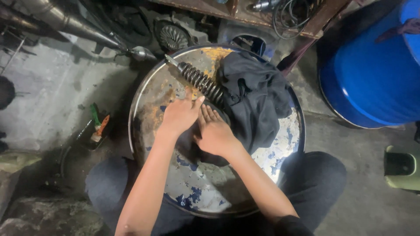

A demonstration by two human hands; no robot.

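Note:
A worn round metal drum lid (280, 148) with flaking blue paint and rust lies in front of my knees. On it rests a coil-spring shock absorber (199, 81), pointing to the upper left, its lower end covered by a dark grey cloth (258, 100). My left hand (179, 116) lies flat on the lid beside the spring's lower end, fingers together. Beside it, my right hand (215, 133) presses flat on the edge of the dark cloth. Neither hand grips anything.
A blue plastic barrel (372, 74) stands at the right. A small dark tray with green and orange-handled tools (97, 126) sits on the concrete floor at the left. A metal exhaust pipe (65, 22) runs along the top left; cables and a bench are at the top.

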